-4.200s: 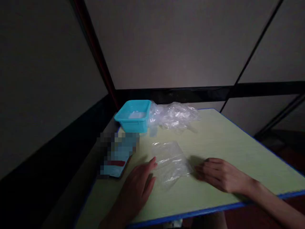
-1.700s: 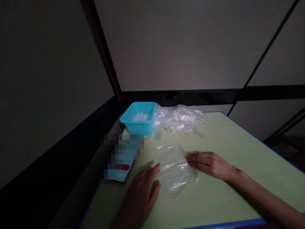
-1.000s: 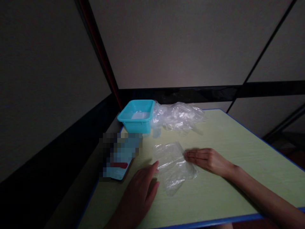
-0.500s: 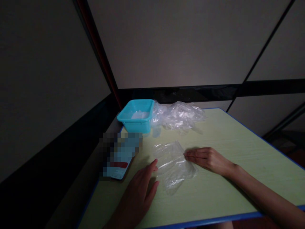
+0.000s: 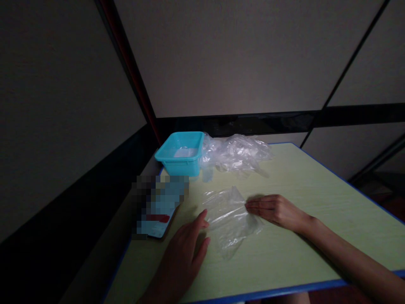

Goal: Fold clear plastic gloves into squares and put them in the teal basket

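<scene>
A clear, creased plastic bag [image 5: 232, 223] lies flat on the table between my two hands. My right hand [image 5: 275, 210] has its fingers pressed together at the bag's right edge, and creases in the film run toward the fingertips. At the bag's left edge is my left hand [image 5: 185, 251], its thumb and index finger apart with nothing between them. The index fingertip is at the film; I cannot tell whether it touches.
At the back left stands a turquoise plastic basket [image 5: 183, 169] with something whitish inside. A heap of crumpled clear plastic bags [image 5: 238, 153] lies beside it. A phone [image 5: 161, 215], partly pixelated, rests near the left edge of the pale green, blue-edged table [image 5: 316, 190].
The bag's film has shifted slightly and its creases now stretch more toward my right hand. Both hands stay almost in the same place.
</scene>
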{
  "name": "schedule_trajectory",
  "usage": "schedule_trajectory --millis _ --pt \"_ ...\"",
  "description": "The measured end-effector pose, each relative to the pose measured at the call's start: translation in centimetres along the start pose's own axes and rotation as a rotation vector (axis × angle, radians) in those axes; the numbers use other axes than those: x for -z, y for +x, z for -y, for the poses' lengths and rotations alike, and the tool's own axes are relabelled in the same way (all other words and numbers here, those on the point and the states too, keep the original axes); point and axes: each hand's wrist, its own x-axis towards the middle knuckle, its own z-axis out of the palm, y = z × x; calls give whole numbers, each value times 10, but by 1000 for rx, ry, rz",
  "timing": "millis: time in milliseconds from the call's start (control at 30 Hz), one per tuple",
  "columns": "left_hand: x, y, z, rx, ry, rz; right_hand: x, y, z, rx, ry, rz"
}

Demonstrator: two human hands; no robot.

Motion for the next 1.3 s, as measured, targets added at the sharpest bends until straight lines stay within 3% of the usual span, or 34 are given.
schedule_trajectory --millis 667,867,1300 --pt "-1 -3 0 36 -61 66 0 0 0 -20 37 12" --pt "-2 -2 1 71 -106 35 1 1 0 -43 102 22" --pt "0 7 -6 261 -350 -39 17 20 -5 -328 441 133"
